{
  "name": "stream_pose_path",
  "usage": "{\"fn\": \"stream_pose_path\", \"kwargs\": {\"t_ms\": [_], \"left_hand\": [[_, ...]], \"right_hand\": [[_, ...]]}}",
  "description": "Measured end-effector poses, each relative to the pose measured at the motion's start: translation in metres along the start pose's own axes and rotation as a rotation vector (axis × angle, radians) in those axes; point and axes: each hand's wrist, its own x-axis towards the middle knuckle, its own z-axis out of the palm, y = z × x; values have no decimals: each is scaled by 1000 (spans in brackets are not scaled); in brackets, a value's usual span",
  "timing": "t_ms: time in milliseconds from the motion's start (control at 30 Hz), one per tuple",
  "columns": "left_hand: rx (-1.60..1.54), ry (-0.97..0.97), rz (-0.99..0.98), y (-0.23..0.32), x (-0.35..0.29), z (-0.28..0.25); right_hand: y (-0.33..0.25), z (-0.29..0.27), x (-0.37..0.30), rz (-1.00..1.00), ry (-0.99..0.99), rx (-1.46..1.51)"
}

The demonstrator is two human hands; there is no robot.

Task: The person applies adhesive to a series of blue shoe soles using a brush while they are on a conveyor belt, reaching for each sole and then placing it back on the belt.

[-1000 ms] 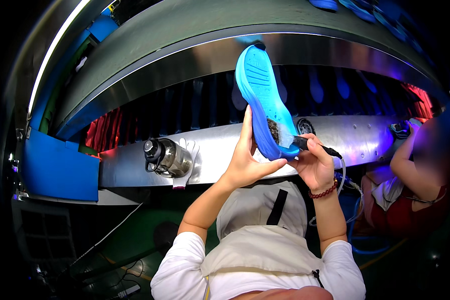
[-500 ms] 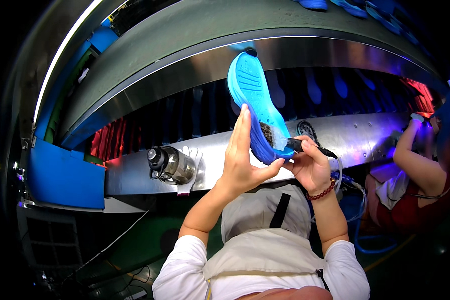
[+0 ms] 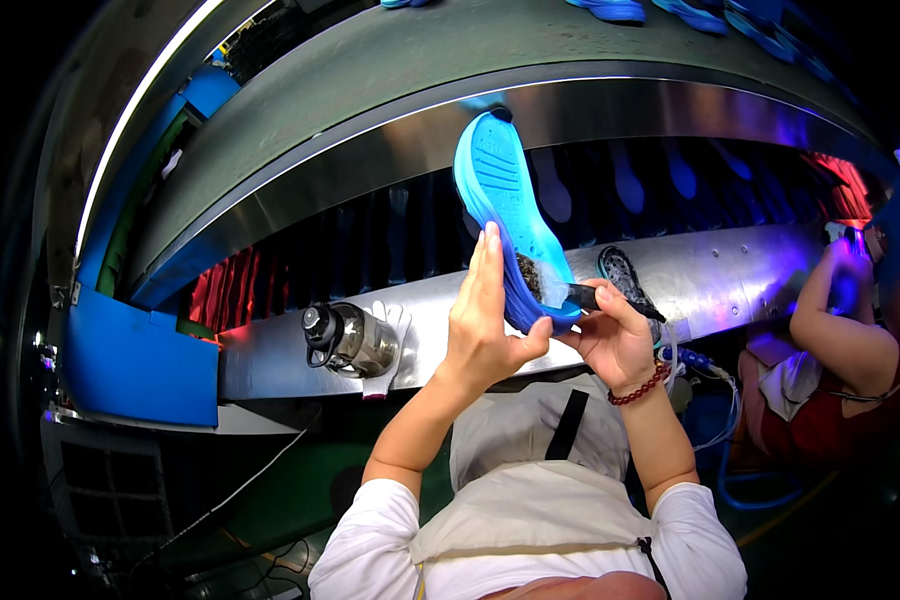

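A bright blue shoe sole (image 3: 502, 165) is tilted upright in front of me, its inner side showing. My left hand (image 3: 482, 320) holds it along its left edge, fingers stretched up the side and thumb near the lower end. In my right hand (image 3: 615, 340) is a black-handled brush (image 3: 582, 297), its dark bristles pressed inside the lower end of the sole. Whitish foam or liquid shows by the bristles. The right fingertips are also near the sole's bottom rim. A thin pale hose (image 3: 674, 350) hangs by my right wrist.
On the metal ledge (image 3: 450, 325) stand a dark-lidded bottle (image 3: 345, 338) on a white glove (image 3: 395, 335) and a small dark mesh-like object (image 3: 622, 275). Beyond runs a green conveyor belt (image 3: 390, 85) with blue soles (image 3: 610, 10). A co-worker's arm (image 3: 820, 300) is at the right.
The brush has shifted slightly down inside the sole's lower end. Another blue sole shows at the belt's top edge. My view has moved a little.
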Motion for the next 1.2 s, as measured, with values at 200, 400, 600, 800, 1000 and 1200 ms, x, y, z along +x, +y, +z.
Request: {"fn": "stream_pose_path", "kwargs": {"t_ms": [200,400,600,800,1000,1200], "left_hand": [[-16,60,32,-4,1,-3],[-236,188,-71,8,10,-23],[-182,327,51,16,-15,-3],[48,175,20,30,-42,17],[65,106,18,33,-56,22],[93,39,50,38,-57,22]], "right_hand": [[3,-3,0,4,-4,46],[3,-5,1,11,15,61],[6,-2,1,12,5,72],[4,2,1,-5,36,34],[5,2,-1,-35,86,-21],[12,3,3,-53,13,-43]]}}
